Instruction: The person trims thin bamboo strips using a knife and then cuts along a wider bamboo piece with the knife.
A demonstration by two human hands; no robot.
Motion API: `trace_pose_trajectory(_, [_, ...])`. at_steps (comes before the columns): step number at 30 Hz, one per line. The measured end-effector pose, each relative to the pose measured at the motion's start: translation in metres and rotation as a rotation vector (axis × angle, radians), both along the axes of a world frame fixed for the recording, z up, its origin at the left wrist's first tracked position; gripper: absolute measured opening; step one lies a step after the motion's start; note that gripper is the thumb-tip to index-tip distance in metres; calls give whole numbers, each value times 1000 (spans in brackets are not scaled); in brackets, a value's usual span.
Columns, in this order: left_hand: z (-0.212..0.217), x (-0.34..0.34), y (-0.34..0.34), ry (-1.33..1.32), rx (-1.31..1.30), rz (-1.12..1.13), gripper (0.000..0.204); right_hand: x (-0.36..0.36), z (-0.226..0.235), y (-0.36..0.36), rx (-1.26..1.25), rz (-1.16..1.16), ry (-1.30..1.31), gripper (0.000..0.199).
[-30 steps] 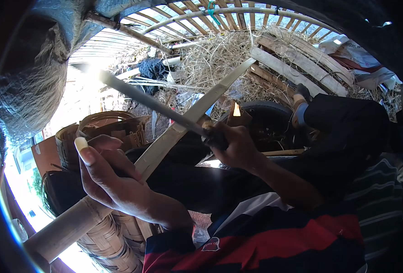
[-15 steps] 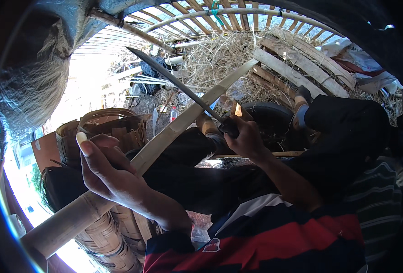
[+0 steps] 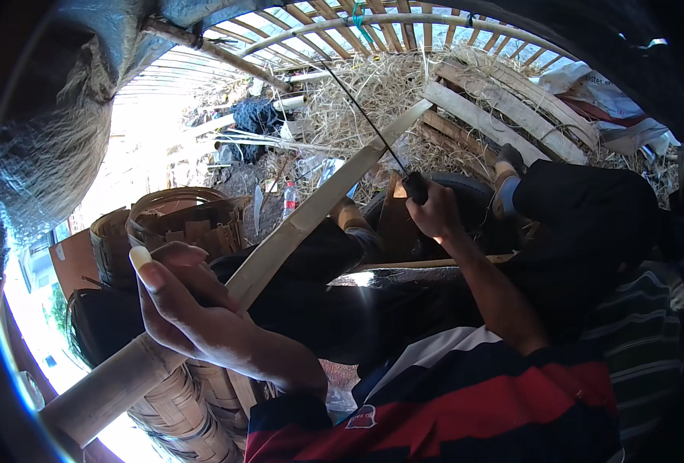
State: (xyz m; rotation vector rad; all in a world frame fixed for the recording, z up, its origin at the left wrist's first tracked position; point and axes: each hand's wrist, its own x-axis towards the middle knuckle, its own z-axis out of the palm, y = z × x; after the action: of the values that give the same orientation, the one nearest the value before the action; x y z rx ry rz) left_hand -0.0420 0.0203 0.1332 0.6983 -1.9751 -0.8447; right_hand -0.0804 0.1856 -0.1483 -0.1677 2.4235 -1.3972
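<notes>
My left hand (image 3: 195, 301) is closed round a long, pale bamboo strip (image 3: 303, 220), with the thumb held up. The strip slants from the hand toward the upper right and narrows to a point. Below the same hand, in line with the strip, lies a round bamboo pole (image 3: 114, 386); the hand hides whether the two are one piece. My right hand (image 3: 437, 212) grips the dark handle of a long knife (image 3: 361, 108). Its thin blade appears nearly edge-on and crosses the strip near the strip's far end. From this view I cannot tell whether they touch.
Woven bamboo baskets (image 3: 187, 220) stand at the left. Beyond my feet lie dry shavings (image 3: 357, 92) and flat wooden slats (image 3: 484, 112). A dark tyre-like ring (image 3: 465, 189) sits between my legs. A small clear bottle (image 3: 290, 197) stands beyond my knee. Slatted fencing (image 3: 403, 31) closes the far side.
The knife has turned from slanting far left to a steeper angle, its blade now edge-on. My right hand has shifted slightly right and away from me. My left hand holds nearly the same place.
</notes>
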Motion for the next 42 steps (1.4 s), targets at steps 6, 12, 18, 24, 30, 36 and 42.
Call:
trace_pose_trajectory(6, [1, -4, 2, 56, 10, -105, 47, 6, 75, -18, -319, 207, 63, 30])
trace_pose_trajectory(12, [3, -1, -6, 28, -36, -36, 48, 4, 43, -28, -354, 128, 134, 19])
trace_pose_trajectory(18, [-2, -3, -7, 42, -3, 25, 46, -7, -6, -16, -277, -33, 74, 15])
trace_pose_trajectory(24, [0, -2, -3, 38, -18, -3, 44, 5, 60, -30, -424, 192, 76, 23])
trace_pose_trajectory(30, [4, -2, -14, -18, 38, 43, 44, -4, -2, -22, -238, -15, 45, 20])
trace_pose_trajectory(36, [-4, -3, -19, 24, 4, 15, 39, -16, -15, -12, -73, -26, -48, 21])
trace_pose_trajectory(42, [0, -1, -10, 5, -6, -18, 42, -9, 23, -26, -258, 110, 104, 19])
